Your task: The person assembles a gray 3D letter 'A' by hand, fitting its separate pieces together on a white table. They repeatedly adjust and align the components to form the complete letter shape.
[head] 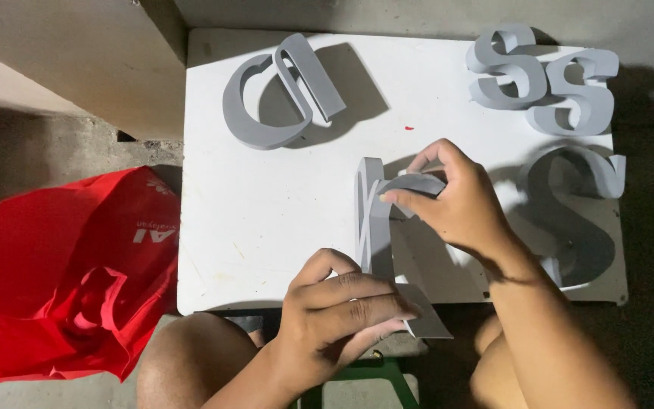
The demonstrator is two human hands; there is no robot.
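1. the left hand [334,310] is closed around the lower end of a grey foam letter [378,227], fingers wrapped across a flat strip at the near edge of the white surface [266,220].
2. the right hand [459,201] pinches the upper part of the same letter, fingertips [391,197] pressed on a curved grey strip that bends over its top.
3. the letter stands on its edge near the middle of the surface, held between both hands.
4. a second grey letter [281,95], rounded with a long sloping bar, lies at the far left of the surface, well apart from the hands.
5. two s-shaped letters [543,79] stand together at the far right corner.
6. a larger s-shaped letter [584,216] lies just beside the right wrist.
7. a red bag [62,273] lies on the floor left of the surface, near the person's knee.
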